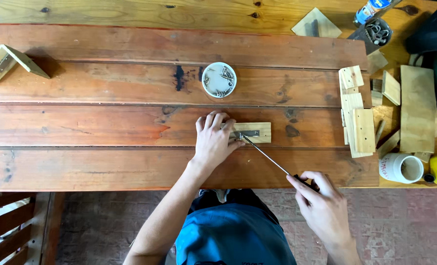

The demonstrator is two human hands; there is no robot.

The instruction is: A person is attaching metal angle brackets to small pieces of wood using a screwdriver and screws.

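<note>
**Fastening a metal plate to a small wood block**

The left hand (213, 140) lies flat on the table (105, 127), fingers spread and pressed against the left end of a small wood block (257, 132), pinning it in place. The right hand (321, 206) is closed around the dark handle of a screwdriver (267, 156), near the table's front edge. The thin shaft runs up and left from that hand, and its tip meets a grey metal plate (247, 133) lying on top of the block, just beside the left fingertips.

Progress, as judged from this view: the plate is seated on the block and the driver tip is at the plate's left end, so fastening appears to be under way. Whether a screw stands under the tip, or how deep it sits, is too small to tell. The right end of the plate shows no tool on it.

Just beyond the left hand stands a round white dish of screws (219, 79). Well to the right of the right hand lies a stack of cut wood pieces (358, 125), with a white cup (401, 168) near it. Far to the left of the left hand rests an angled wood piece (7, 61) bearing a similar plate.
</note>
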